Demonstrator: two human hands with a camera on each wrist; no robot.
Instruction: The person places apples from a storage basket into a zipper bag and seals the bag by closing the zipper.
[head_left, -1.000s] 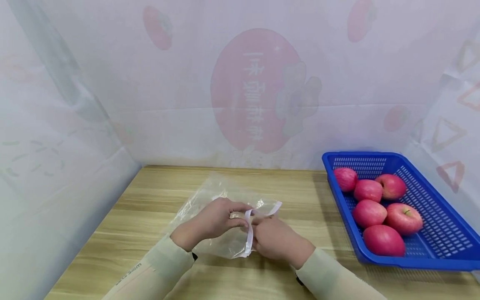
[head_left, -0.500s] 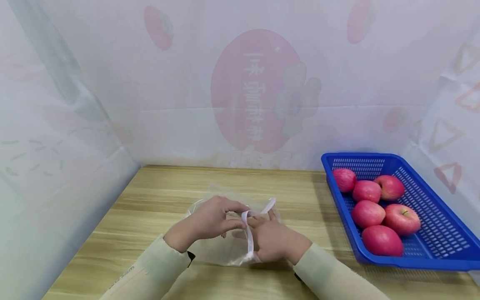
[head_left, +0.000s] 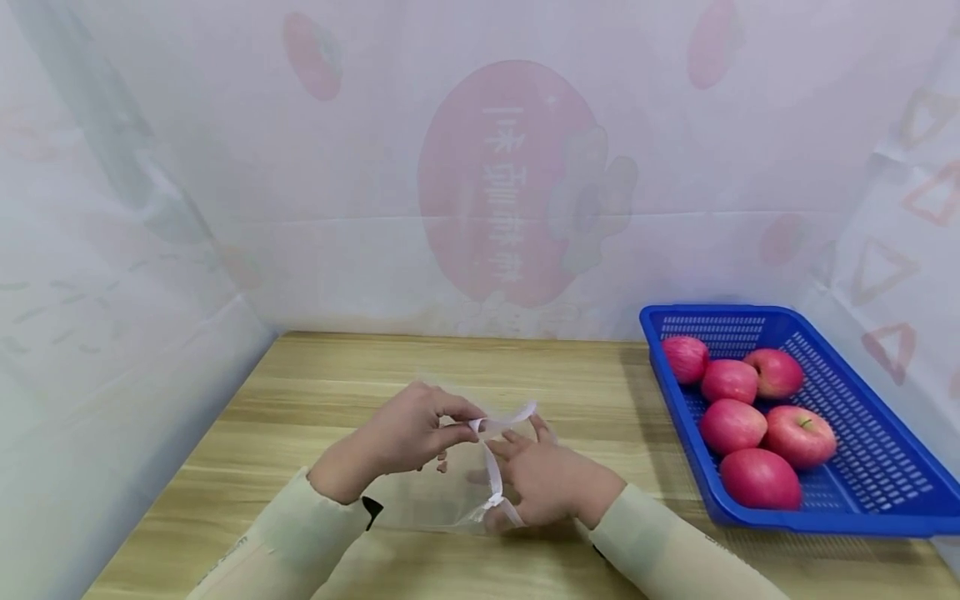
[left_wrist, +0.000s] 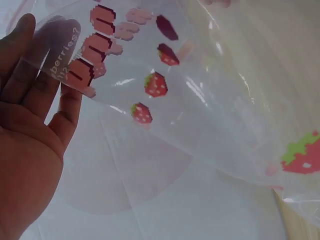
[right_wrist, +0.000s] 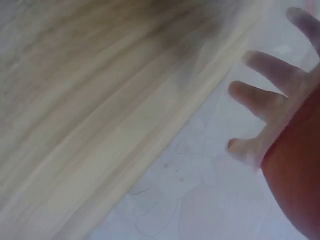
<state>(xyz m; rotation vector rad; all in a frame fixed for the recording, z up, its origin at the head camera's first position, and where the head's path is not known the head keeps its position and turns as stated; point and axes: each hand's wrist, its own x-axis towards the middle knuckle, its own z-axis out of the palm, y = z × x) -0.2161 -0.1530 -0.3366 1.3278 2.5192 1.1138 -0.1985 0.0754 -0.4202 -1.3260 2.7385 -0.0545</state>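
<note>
A clear plastic bag [head_left: 494,475] with a pale pinkish strip along its mouth lies between the hands, its opening facing right. Strawberry and lettering prints show on its film [left_wrist: 155,84] in the left wrist view. My left hand [head_left: 405,432] pinches the mouth's edge between thumb and fingers. My right hand [head_left: 551,482] reaches into the mouth, fingers spread. In the right wrist view the spread fingers [right_wrist: 270,72] show through the film, with the bag's edge across their bases.
At the right stands a blue plastic basket [head_left: 892,433] holding several red apples [head_left: 761,479]. The wooden tabletop [head_left: 337,367] is bounded by white printed sheets [head_left: 360,208] at the back and sides.
My right hand's fingers have spread inside the mouth, which has widened. My left hand has shifted slightly left with its edge of the bag. The basket stays put.
</note>
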